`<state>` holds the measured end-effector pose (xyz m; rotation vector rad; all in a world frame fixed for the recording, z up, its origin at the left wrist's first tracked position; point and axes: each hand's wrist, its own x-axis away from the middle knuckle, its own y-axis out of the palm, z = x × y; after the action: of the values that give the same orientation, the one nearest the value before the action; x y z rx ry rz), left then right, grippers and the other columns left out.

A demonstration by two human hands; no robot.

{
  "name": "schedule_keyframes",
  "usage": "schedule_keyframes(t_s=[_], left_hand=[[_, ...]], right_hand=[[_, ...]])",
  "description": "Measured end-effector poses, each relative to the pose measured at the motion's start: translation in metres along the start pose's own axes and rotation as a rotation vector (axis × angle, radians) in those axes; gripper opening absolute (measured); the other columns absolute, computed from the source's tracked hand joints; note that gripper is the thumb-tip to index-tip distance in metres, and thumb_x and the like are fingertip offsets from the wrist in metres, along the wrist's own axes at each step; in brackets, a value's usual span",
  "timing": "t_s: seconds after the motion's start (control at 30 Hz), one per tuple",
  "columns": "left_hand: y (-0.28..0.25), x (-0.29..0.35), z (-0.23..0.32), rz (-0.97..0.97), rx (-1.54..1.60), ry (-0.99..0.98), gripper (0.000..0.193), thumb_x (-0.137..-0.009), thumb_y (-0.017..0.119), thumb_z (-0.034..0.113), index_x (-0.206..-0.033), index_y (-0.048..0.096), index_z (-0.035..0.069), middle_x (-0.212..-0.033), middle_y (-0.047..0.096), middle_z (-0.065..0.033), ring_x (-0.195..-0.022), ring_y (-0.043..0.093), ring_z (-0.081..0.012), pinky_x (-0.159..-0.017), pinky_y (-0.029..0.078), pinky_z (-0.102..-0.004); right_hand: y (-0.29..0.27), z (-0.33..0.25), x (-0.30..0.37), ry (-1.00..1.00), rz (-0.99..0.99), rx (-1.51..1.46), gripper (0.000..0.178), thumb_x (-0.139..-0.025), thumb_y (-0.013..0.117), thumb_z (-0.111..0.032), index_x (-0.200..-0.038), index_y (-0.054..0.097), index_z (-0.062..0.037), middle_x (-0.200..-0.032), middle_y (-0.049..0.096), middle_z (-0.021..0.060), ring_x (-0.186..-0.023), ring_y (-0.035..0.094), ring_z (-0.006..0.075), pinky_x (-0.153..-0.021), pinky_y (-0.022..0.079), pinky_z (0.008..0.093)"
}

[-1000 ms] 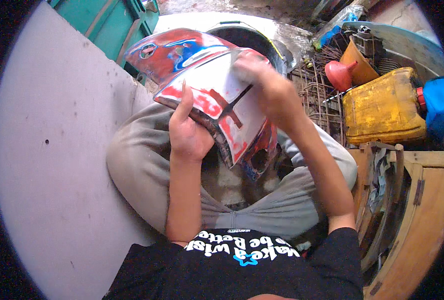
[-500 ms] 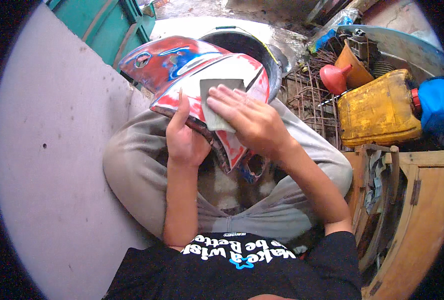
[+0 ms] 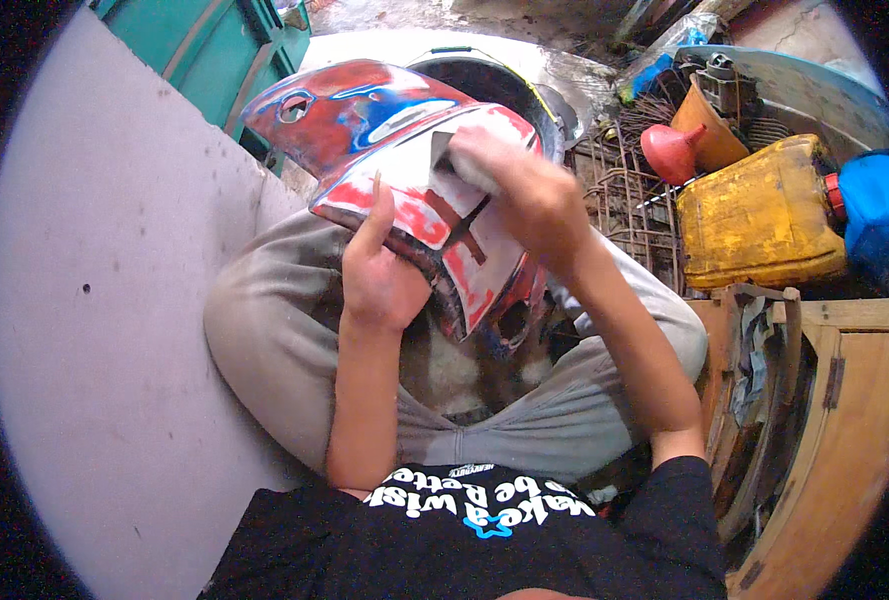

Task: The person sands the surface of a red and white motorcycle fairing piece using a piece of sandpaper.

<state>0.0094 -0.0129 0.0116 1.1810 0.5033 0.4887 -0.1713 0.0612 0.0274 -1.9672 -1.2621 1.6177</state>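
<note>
From the head view, our left hand (image 3: pixel 380 275) clasps the near edge of the red-and-white panel (image 3: pixel 415 185) lying across our lap, its long axis running away toward the black tub (image 3: pixel 485 85). Our right hand (image 3: pixel 525 190) presses a grey sanding sheet (image 3: pixel 445 150) flat on the panel's far end. A yellow jerrycan (image 3: pixel 755 215) sits right of the panel; bare wall lies left.
</note>
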Motion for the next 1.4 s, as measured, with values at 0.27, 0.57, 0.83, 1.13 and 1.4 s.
schedule_keyframes(t_s=[0.27,0.57,0.83,1.13,1.4], left_hand=[[0.013,-0.001,-0.003,0.073,0.022,0.076,0.046,-0.106,0.042,0.030,-0.142,0.042,0.002,-0.135,0.057,-0.0159,-0.125,0.056,-0.0298,-0.109,0.041,-0.0485],[0.007,-0.003,-0.003,-0.031,0.136,0.082,0.041,-0.105,0.045,0.028,-0.138,0.047,0.003,-0.132,0.060,-0.0145,-0.121,0.058,-0.0292,-0.108,0.042,-0.0470],[0.014,-0.003,-0.004,0.150,0.019,0.069,0.043,-0.106,0.044,0.029,-0.139,0.045,0.001,-0.134,0.058,-0.0162,-0.126,0.055,-0.0312,-0.110,0.040,-0.0497],[-0.001,0.003,0.002,0.076,0.033,0.043,0.045,-0.106,0.043,0.030,-0.141,0.043,0.002,-0.136,0.056,-0.0168,-0.126,0.055,-0.0321,-0.111,0.039,-0.0500],[-0.007,0.002,0.001,0.071,0.048,0.039,0.045,-0.106,0.043,0.030,-0.142,0.043,0.002,-0.138,0.055,-0.0172,-0.129,0.052,-0.0319,-0.112,0.038,-0.0501]], right_hand=[[-0.009,0.017,0.003,-0.019,-0.025,0.069,0.049,-0.081,0.065,-0.003,-0.130,0.061,-0.0040,-0.132,0.062,0.0190,-0.125,0.059,0.0335,-0.105,0.048,0.0429],[-0.017,0.006,-0.001,-0.108,-0.093,0.119,0.046,-0.083,0.064,-0.007,-0.128,0.063,-0.0061,-0.130,0.065,0.0149,-0.121,0.063,0.0295,-0.102,0.052,0.0414],[-0.009,-0.008,0.004,-0.125,-0.135,0.021,0.044,-0.086,0.058,-0.005,-0.129,0.062,-0.0061,-0.132,0.063,0.0162,-0.123,0.061,0.0299,-0.104,0.050,0.0405],[0.000,-0.016,0.006,-0.202,-0.132,0.012,0.049,-0.081,0.069,-0.014,-0.129,0.062,-0.0059,-0.129,0.065,0.0153,-0.121,0.063,0.0300,-0.103,0.051,0.0416],[0.001,-0.033,0.010,-0.256,-0.180,0.006,0.046,-0.085,0.063,-0.010,-0.131,0.061,-0.0073,-0.132,0.064,0.0121,-0.121,0.063,0.0259,-0.103,0.051,0.0413]])
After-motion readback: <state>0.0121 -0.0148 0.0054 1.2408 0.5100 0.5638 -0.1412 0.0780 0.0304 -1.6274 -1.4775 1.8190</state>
